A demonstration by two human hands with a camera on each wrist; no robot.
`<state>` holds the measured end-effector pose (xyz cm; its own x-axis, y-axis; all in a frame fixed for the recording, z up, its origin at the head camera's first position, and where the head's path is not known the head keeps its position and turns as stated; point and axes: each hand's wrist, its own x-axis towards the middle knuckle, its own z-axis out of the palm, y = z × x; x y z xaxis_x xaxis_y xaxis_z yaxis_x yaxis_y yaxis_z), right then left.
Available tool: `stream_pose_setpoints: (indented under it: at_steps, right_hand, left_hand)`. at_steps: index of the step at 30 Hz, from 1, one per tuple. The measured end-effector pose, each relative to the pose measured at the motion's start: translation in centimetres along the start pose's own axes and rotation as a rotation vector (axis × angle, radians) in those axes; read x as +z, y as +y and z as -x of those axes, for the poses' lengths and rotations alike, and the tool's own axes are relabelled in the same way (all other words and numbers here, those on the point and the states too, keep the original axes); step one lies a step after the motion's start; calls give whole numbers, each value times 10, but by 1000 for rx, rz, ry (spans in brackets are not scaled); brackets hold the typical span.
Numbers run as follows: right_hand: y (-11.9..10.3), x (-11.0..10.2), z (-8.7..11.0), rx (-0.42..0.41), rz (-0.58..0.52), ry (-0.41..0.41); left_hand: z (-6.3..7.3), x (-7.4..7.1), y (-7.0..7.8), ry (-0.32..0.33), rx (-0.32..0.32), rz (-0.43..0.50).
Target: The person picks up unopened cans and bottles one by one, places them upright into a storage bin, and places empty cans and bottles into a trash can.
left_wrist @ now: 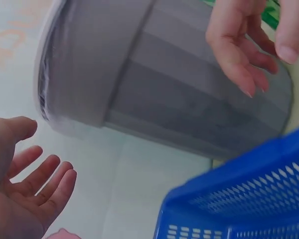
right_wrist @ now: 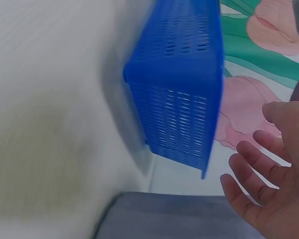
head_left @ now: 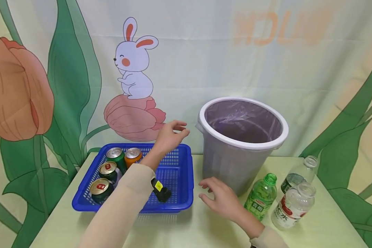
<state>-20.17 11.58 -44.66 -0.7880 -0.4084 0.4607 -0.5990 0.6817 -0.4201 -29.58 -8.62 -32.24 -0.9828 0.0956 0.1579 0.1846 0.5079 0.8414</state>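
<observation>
And here we are, both hands up: on my feed the left hand (head_left: 171, 137) hangs at the middle of the frame, thumb and fingers well apart, a wide grip around nothing but air. The right hand (head_left: 220, 198), lower and right of centre, is just as loose, fingers softly bent and the thumb set away from them.

Just below and left of the left hand I've got the blue basket (head_left: 190, 182), filling the lower left of the frame. Four cans crowd its left side: a green can (head_left: 115, 156) and an orange can (head_left: 133, 156) at the back, two gold-topped cans (head_left: 100, 189) nearer me.

Over to the right of both hands, the grey bin (head_left: 232, 165) stands upright, with a clear liner (head_left: 232, 113) inside its white rim. Lower right, three bottles: the green bottle (head_left: 260, 199) beside the right forearm, then two clear bottles (head_left: 292, 208) near the table's edge.

My right wrist view is smeared; that pale sweep on its left is probably the table (head_left: 204, 224). Behind everything, a printed curtain (head_left: 186, 69) with a rabbit at upper left.
</observation>
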Motion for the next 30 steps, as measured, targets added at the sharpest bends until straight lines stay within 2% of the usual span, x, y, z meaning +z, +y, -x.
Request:
stream_pose_setpoints:
  at_steps: [8,12,18,23,30]
  right_hand:
    - [4,-27,3,-19,7,99]
    - [6,-36,5,-21,67,130]
    - [7,-44,13,-6,156,162]
    - [8,-53,20,-6,174,205]
    - [11,-73,27,2,189,284]
  left_hand:
    - [-8,8,23,30,-129,200]
    - [-12,13,35,30,-151,283]
    - [-16,22,49,-8,-201,366]
    - [-18,30,56,-20,-212,433]
    - [-20,36,62,-5,-209,447]
